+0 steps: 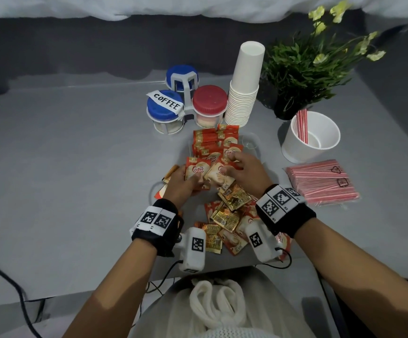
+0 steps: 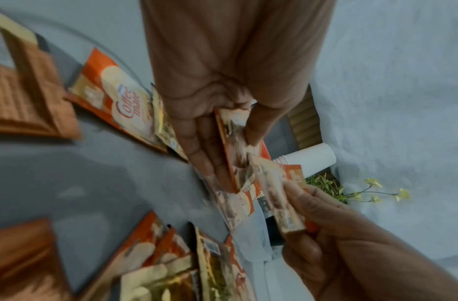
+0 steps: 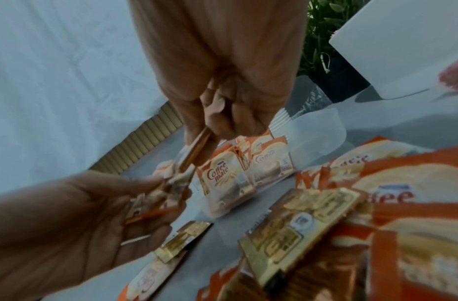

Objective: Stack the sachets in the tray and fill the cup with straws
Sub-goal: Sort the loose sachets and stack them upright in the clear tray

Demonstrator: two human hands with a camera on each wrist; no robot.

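Both hands meet over the table's middle. My left hand grips a small bunch of orange-and-cream Coffee mate sachets between thumb and fingers. My right hand pinches another sachet against that bunch, its edge showing in the right wrist view. Just beyond them, a clear tray holds a row of upright sachets. Loose sachets lie in a heap under my wrists. At the right, a white cup holds a few red-striped straws.
A clear pack of red-striped straws lies right of my right wrist. Behind the tray stand three lidded jars in a rack, a stack of paper cups and a potted plant. Bare grey table stretches to the left.
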